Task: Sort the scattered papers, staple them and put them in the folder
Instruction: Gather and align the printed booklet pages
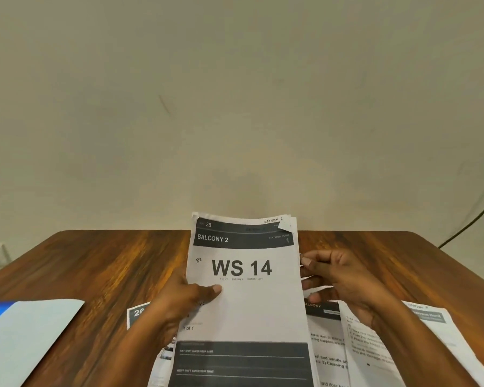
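Loose sheets (333,350) (one folded) and a folder (25,339) flank the held stack (243,289).

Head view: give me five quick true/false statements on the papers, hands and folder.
1. The top sheet of the held stack reads "WS 14". True.
2. The left hand lies flat on the table, away from the stack. False: its thumb presses on the front of the stack's left edge.
3. The right hand grips the stack's right edge. True.
4. The folder lies on the right side of the table. False: it is at the left.
5. Loose papers lie on the table under the right forearm. True.
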{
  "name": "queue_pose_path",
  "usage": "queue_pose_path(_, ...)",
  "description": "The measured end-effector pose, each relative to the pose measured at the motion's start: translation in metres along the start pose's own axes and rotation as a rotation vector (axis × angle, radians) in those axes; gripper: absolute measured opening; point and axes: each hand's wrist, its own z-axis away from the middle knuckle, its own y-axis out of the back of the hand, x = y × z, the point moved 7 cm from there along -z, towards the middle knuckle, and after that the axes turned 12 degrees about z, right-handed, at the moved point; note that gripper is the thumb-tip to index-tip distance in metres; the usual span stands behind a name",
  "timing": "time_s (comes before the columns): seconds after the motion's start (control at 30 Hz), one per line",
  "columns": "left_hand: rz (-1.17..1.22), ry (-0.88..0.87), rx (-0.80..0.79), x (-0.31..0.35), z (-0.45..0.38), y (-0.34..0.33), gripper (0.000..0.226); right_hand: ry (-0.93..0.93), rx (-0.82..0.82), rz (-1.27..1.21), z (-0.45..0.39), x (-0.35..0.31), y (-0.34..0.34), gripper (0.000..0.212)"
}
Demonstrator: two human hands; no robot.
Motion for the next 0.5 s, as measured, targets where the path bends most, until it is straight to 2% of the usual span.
queue_pose_path(0.23,-0.043,0.041,-0.014,-0.008,0.0,-0.002,0.04,0.017,0.082,-0.035,0.001,0.001,-0.001,0.021)
queue_pose_path(0.37,-0.054,0.039,-0.021,-0.01,0.0,-0.001,0.034,0.012,0.125,-0.081,-0.001,0.005,0.004,0.02)
queue_pose_path(0.5,-0.001,0.043,-0.02,-0.011,0.0,0.002,0.033,0.013,0.148,-0.106,-0.001,0.007,0.008,0.036)
